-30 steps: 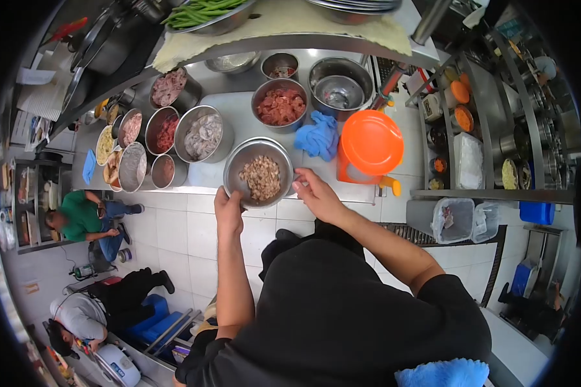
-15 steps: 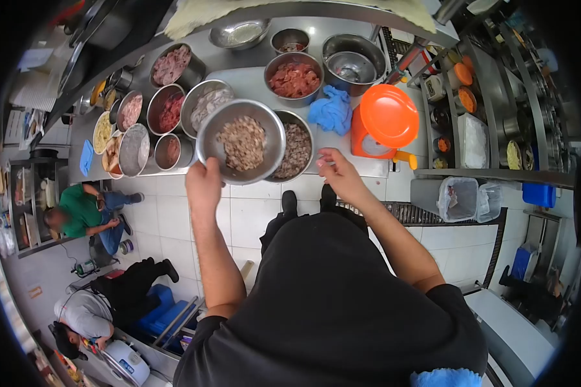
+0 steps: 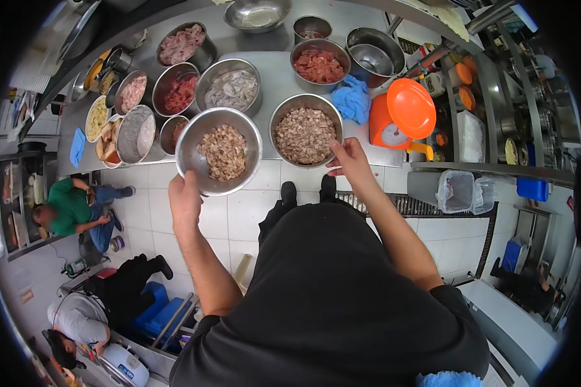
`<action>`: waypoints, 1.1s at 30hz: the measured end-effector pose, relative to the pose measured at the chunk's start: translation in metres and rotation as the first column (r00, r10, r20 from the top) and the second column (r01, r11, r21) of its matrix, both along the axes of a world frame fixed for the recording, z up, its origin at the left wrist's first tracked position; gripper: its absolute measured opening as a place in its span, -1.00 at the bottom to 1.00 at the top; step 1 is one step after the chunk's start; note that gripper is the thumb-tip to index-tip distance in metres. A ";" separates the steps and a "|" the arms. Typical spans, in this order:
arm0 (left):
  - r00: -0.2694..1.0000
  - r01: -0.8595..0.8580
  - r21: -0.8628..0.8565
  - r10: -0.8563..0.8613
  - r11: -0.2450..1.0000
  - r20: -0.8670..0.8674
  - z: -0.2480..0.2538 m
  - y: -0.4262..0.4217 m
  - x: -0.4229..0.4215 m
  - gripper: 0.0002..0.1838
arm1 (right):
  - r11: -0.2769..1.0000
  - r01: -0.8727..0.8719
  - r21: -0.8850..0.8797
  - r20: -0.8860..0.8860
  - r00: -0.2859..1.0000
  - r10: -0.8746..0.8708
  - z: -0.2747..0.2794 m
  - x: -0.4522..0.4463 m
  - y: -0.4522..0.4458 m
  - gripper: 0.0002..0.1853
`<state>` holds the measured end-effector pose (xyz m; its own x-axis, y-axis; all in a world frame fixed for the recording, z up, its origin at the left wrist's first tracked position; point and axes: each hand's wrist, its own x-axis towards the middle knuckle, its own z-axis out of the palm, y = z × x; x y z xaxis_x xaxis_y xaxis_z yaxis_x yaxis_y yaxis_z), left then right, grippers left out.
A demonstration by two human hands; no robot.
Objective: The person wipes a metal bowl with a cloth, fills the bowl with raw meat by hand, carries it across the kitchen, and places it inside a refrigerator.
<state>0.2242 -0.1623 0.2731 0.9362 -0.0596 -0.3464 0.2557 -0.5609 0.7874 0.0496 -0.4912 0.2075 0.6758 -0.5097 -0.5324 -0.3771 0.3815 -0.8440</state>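
My left hand (image 3: 186, 193) grips the near-left rim of a steel bowl (image 3: 255, 138), tilted towards me, with chopped brownish meat (image 3: 223, 153) in it. Beside it, at the counter's front edge, a round steel pot (image 3: 274, 126) holds more of the same chopped pieces (image 3: 303, 134). My right hand (image 3: 352, 161) is at the pot's near-right rim, thumb and fingers closed around the edge. Bowl and pot stand slightly apart. Behind them is a steel pot (image 3: 259, 103) of pale greyish meat strips.
An orange kitchen scale (image 3: 390, 122) and a crumpled blue cloth (image 3: 352, 98) are right of the pot. Several steel containers of raw meat, one being a pot of red meat (image 3: 319, 80), crowd the counter. Two people (image 3: 71, 213) (image 3: 81, 316) sit at the left; bins (image 3: 455, 193) stand at the right.
My left hand has moved the bowl left and towards me, uncovering the pot of chopped meat. My right hand has come onto that pot's rim. The view has shifted slightly.
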 end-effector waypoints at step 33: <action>0.719 0.590 -0.005 -0.522 0.807 0.459 -0.083 -0.124 0.068 -0.57 | 0.986 0.167 -0.025 -0.143 0.975 -0.169 -0.084 -0.163 -0.012 -0.45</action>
<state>0.2921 -0.2865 0.1902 0.7651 -0.6323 0.1220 -0.4366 -0.3702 0.8199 -0.1132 -0.5034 0.1231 0.4965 -0.6169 -0.6106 -0.4269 0.4389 -0.7906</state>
